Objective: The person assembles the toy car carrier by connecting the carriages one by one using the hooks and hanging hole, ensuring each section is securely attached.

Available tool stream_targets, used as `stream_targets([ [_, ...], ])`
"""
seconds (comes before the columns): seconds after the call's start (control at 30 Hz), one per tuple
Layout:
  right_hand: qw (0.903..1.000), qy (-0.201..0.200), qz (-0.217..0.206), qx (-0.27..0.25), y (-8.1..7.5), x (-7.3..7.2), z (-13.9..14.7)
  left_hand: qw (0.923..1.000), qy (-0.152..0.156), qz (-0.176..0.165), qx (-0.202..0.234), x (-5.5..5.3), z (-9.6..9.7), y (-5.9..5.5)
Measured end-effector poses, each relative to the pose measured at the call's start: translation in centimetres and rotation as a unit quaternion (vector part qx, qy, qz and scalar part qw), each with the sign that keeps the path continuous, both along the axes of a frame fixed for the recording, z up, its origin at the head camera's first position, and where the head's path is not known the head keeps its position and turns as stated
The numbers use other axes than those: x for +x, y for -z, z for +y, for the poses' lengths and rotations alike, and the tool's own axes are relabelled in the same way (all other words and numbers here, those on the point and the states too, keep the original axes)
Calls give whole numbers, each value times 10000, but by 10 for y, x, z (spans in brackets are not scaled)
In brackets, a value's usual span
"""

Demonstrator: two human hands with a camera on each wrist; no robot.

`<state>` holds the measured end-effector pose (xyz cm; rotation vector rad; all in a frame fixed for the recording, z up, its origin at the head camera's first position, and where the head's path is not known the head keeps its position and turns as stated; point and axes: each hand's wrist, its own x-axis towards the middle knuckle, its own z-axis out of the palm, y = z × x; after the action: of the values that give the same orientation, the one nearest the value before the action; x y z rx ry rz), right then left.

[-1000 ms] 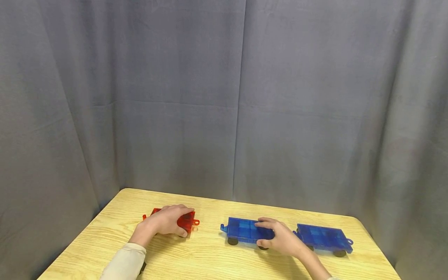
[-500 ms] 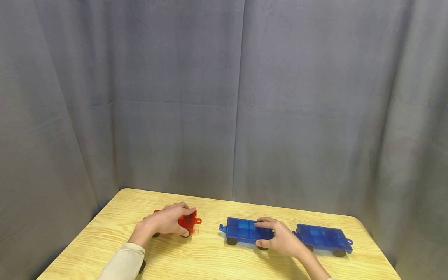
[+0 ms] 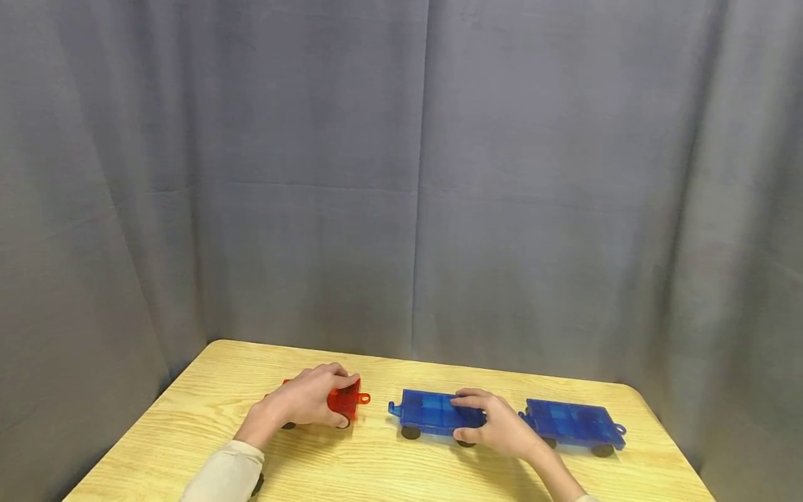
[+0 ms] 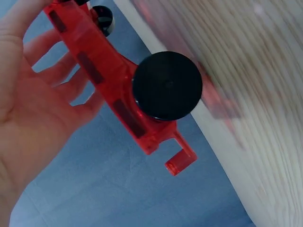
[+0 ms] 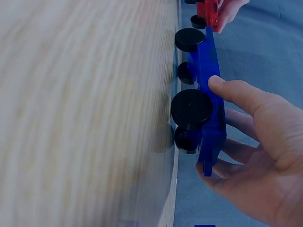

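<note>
My left hand (image 3: 307, 399) grips a translucent red toy train car (image 3: 343, 400) from above, its palm hiding much of the top. That car's right end carries a loop; in the left wrist view its other end shows a hook (image 4: 182, 161) past a black wheel (image 4: 167, 86). A blue toy train car (image 3: 429, 410) stands to the right, hook facing the red loop across a short gap. My right hand (image 3: 502, 427) holds this blue car by its right end, thumb on the near side (image 5: 222, 87), fingers over the far side.
A second blue train car (image 3: 567, 423) stands right of my right hand, which hides the join between the blue cars. The wooden table (image 3: 370, 464) ends at a grey curtain (image 3: 314, 209) behind. A small black rounded thing (image 3: 258, 484) shows beside the left sleeve.
My left hand has slid the red car to the right, narrowing the gap to the blue car. My right hand keeps its hold nearly still, and the head view has shifted slightly.
</note>
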<state>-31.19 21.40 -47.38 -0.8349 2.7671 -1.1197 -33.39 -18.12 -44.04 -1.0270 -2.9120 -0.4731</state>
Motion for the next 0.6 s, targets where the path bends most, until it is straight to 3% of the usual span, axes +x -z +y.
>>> stream_targets([
  [0.6, 10000, -21, 34, 13, 2, 0, -4, 9996, 101, 250, -122, 2, 14, 2],
])
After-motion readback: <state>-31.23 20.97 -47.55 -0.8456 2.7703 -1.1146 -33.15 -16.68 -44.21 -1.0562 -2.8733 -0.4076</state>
